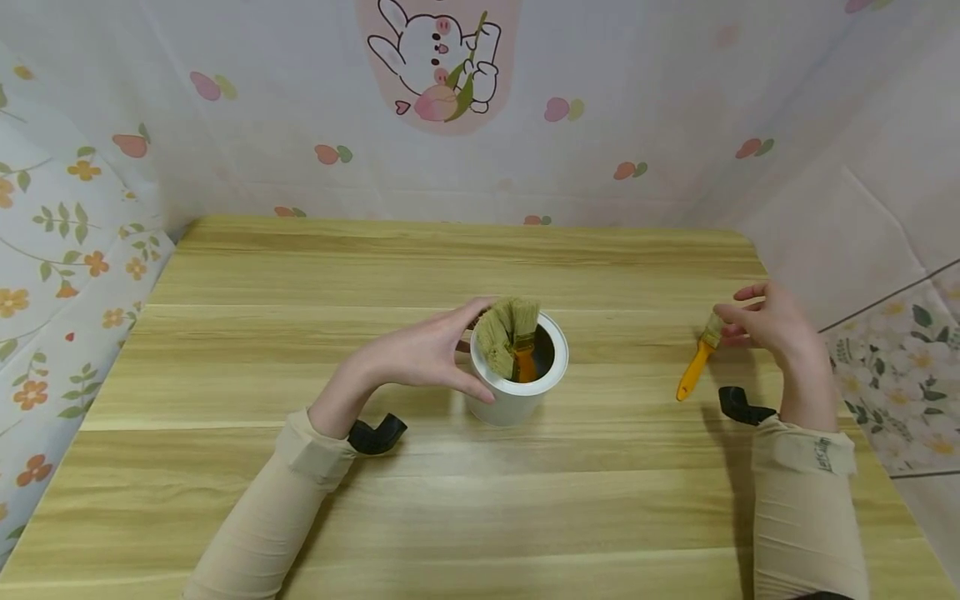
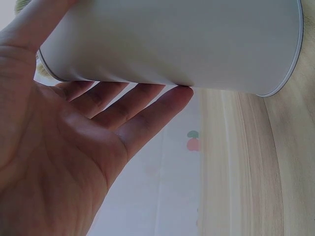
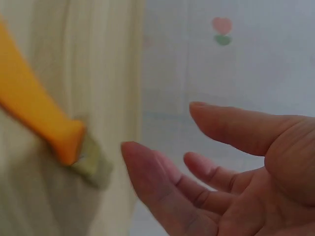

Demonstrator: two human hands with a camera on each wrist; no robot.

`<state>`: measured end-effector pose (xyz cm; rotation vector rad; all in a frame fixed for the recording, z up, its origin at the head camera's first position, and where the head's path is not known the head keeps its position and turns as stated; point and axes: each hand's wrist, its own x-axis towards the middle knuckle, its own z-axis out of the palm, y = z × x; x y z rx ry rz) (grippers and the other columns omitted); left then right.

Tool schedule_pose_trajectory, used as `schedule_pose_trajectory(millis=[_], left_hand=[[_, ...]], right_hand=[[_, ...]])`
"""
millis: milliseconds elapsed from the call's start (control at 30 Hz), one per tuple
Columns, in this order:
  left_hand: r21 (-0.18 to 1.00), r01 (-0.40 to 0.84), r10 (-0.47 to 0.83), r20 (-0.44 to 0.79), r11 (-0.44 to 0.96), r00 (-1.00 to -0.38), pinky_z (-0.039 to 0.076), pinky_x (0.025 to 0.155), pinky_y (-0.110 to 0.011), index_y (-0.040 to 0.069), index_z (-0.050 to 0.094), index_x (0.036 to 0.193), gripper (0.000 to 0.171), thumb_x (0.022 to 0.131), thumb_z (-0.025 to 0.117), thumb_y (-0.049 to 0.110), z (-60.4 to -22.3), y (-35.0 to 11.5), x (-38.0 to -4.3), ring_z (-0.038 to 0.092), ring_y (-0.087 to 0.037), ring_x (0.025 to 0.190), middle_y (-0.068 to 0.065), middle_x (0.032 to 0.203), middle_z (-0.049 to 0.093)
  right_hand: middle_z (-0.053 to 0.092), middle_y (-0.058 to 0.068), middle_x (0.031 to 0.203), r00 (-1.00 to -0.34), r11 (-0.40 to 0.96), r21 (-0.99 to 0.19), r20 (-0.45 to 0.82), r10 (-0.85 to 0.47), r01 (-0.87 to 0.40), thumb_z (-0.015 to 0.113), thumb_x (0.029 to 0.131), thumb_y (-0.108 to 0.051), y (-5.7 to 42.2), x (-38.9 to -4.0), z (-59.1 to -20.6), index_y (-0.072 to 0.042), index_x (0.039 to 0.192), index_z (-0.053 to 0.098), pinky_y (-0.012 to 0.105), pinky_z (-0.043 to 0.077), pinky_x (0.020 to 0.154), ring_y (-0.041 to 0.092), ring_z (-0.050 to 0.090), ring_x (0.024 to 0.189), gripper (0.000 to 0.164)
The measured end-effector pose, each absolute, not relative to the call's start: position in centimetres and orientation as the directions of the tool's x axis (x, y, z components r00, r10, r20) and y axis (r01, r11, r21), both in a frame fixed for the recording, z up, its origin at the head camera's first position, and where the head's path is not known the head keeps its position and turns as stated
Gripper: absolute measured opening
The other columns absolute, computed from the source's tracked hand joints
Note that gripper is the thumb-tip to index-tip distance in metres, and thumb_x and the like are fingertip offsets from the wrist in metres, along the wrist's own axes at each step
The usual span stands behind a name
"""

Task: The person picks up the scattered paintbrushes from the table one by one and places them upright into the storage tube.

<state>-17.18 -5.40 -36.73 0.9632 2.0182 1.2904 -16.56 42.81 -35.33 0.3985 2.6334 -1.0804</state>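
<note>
A white can (image 1: pixel 501 410) stands upright near the middle of the table, with several paintbrushes (image 1: pixel 495 337) in it, bristles up. My left hand (image 1: pixel 416 350) grips the can from its left side, thumb on the near wall and fingers round the far one. In the left wrist view the fingertips touch the can's smooth wall (image 2: pixel 172 44). Toward the right side of the table is one paintbrush (image 1: pixel 697 362) with a yellow-orange handle and pale bristles. My right hand (image 1: pixel 783 329) is beside its bristle end; the right wrist view shows loosely bent fingers (image 3: pixel 157 189) apart from the brush (image 3: pixel 37 101).
The wood-grain table (image 1: pixel 300 517) has a back edge against a printed white curtain (image 1: pixel 247 108). More patterned cloth (image 1: pixel 45 275) hangs along the left side, and floral cloth (image 1: pixel 915 375) lies beyond the right edge. Black wrist devices (image 1: pixel 377 435) sit at both cuffs.
</note>
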Motion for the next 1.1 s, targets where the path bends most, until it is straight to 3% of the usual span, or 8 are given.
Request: schedule_pose_trajectory(millis=[167, 333, 467, 600, 733, 867, 933, 1100], left_hand=[[0.924, 0.272, 0.807, -0.063, 0.270, -0.587, 0.052, 0.113, -0.041, 0.021, 0.022, 0.160, 0.110, 0.076, 0.093, 0.025, -36.7, -5.5, -17.2, 0.048, -0.022, 0.142, -0.002, 0.153, 0.044], [0.917, 0.282, 0.805, -0.065, 0.280, -0.590, 0.052, 0.113, -0.042, 0.021, 0.021, 0.161, 0.111, 0.077, 0.093, 0.026, -36.6, -5.6, -17.2, 0.047, -0.022, 0.144, -0.002, 0.154, 0.044], [0.912, 0.289, 0.803, -0.068, 0.291, -0.592, 0.052, 0.114, -0.041, 0.021, 0.020, 0.161, 0.112, 0.077, 0.093, 0.028, -36.6, -5.5, -17.2, 0.048, -0.022, 0.143, -0.002, 0.154, 0.044], [0.917, 0.279, 0.805, -0.070, 0.284, -0.589, 0.052, 0.113, -0.041, 0.021, 0.020, 0.162, 0.112, 0.077, 0.093, 0.027, -36.6, -5.5, -17.2, 0.048, -0.023, 0.143, -0.002, 0.154, 0.043], [0.917, 0.273, 0.801, -0.078, 0.291, -0.593, 0.053, 0.112, -0.041, 0.021, 0.020, 0.162, 0.112, 0.076, 0.093, 0.028, -36.5, -5.5, -17.2, 0.048, -0.022, 0.143, -0.002, 0.153, 0.044], [0.918, 0.274, 0.802, -0.074, 0.287, -0.593, 0.052, 0.113, -0.041, 0.022, 0.021, 0.161, 0.112, 0.076, 0.093, 0.027, -36.6, -5.5, -17.3, 0.048, -0.023, 0.143, -0.002, 0.153, 0.044], [0.916, 0.278, 0.801, -0.073, 0.290, -0.594, 0.052, 0.113, -0.041, 0.022, 0.022, 0.161, 0.111, 0.077, 0.093, 0.028, -36.6, -5.5, -17.3, 0.048, -0.022, 0.143, -0.001, 0.153, 0.044], [0.905, 0.287, 0.796, -0.086, 0.314, -0.599, 0.053, 0.112, -0.039, 0.021, 0.022, 0.161, 0.111, 0.076, 0.093, 0.030, -36.7, -5.5, -17.2, 0.049, -0.023, 0.143, -0.001, 0.153, 0.044]], right_hand=[[0.073, 0.004, 0.087, -0.882, 0.719, -0.564, -0.448, 0.147, 0.406, 0.055, 0.105, -0.033, 44.1, -17.1, -36.1, 0.023, 0.147, 0.014, 0.037, 0.066, 0.078, 0.013, 0.077, 0.073, 0.081], [0.076, 0.005, 0.086, -0.845, 0.724, -0.521, -0.510, 0.159, 0.451, 0.062, 0.102, -0.030, 44.5, -17.5, -36.9, 0.026, 0.147, 0.015, 0.045, 0.064, 0.089, 0.015, 0.078, 0.074, 0.086], [0.078, 0.003, 0.079, -0.803, 0.748, -0.453, -0.570, 0.174, 0.485, 0.066, 0.100, -0.034, 44.6, -17.5, -37.2, 0.024, 0.144, 0.026, 0.062, 0.045, 0.112, 0.013, 0.077, 0.074, 0.084], [0.078, -0.001, 0.073, -0.768, 0.739, -0.423, -0.610, 0.196, 0.524, 0.070, 0.097, -0.038, 44.4, -17.4, -37.5, 0.017, 0.132, 0.046, 0.067, 0.034, 0.116, 0.009, 0.076, 0.072, 0.069], [0.077, -0.003, 0.072, -0.754, 0.698, -0.452, -0.627, 0.194, 0.555, 0.070, 0.098, -0.036, 44.1, -17.6, -37.6, 0.008, 0.116, 0.050, 0.060, 0.043, 0.113, 0.010, 0.076, 0.071, 0.052], [0.074, -0.002, 0.070, -0.768, 0.679, -0.493, -0.618, 0.167, 0.544, 0.069, 0.099, -0.024, 43.5, -18.0, -37.7, 0.006, 0.105, 0.046, 0.038, 0.064, 0.084, 0.011, 0.076, 0.067, 0.038], [0.072, -0.002, 0.070, -0.779, 0.677, -0.508, -0.607, 0.158, 0.533, 0.068, 0.098, -0.019, 43.3, -18.1, -37.8, 0.005, 0.103, 0.045, 0.030, 0.065, 0.070, 0.011, 0.075, 0.065, 0.034], [0.071, 0.000, 0.072, -0.826, 0.702, -0.526, -0.540, 0.160, 0.480, 0.066, 0.098, -0.016, 42.8, -18.2, -37.8, 0.010, 0.113, 0.040, 0.027, 0.063, 0.066, 0.012, 0.075, 0.065, 0.040]])
